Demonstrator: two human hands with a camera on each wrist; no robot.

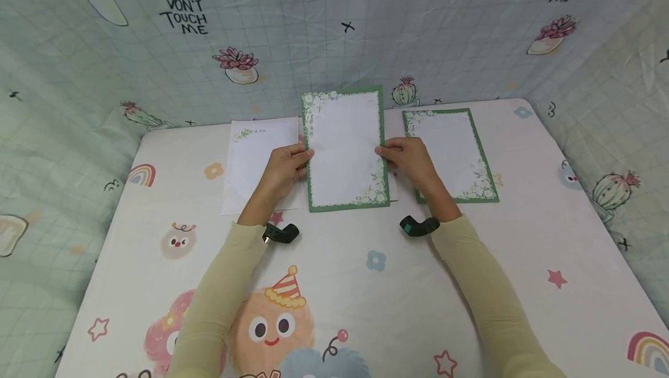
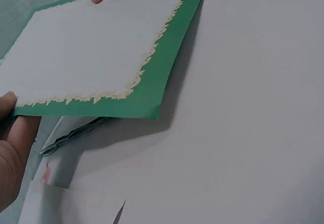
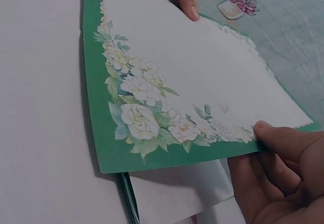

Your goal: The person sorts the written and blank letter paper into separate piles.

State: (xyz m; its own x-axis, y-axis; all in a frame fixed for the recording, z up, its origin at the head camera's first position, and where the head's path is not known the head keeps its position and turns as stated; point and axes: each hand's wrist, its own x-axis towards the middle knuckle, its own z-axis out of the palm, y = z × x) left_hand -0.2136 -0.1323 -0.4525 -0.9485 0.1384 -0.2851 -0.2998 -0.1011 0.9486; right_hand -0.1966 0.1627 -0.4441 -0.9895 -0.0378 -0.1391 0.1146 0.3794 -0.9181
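Both hands hold up a sheet of stationery paper [image 1: 347,148] with a green border and white flowers in its corners. My left hand [image 1: 284,169] pinches its left edge, thumb on the front and fingers behind. On the opposite edge, my right hand [image 1: 410,160] pinches it the same way, as the right wrist view shows with the thumb [image 3: 273,135] on the printed face. The sheet is tilted, its lower edge raised over the table in the left wrist view. Beneath it shows a narrow, dark green wavy edge [image 2: 76,135], mostly hidden.
A white sheet [image 1: 256,175] with a small green sprig lies to the left, partly behind my left hand. Another green-bordered flowered sheet [image 1: 446,151] lies to the right. The table [image 1: 407,308] has a cartoon-print cover, with a grid-patterned cloth [image 1: 313,29] hanging behind it.
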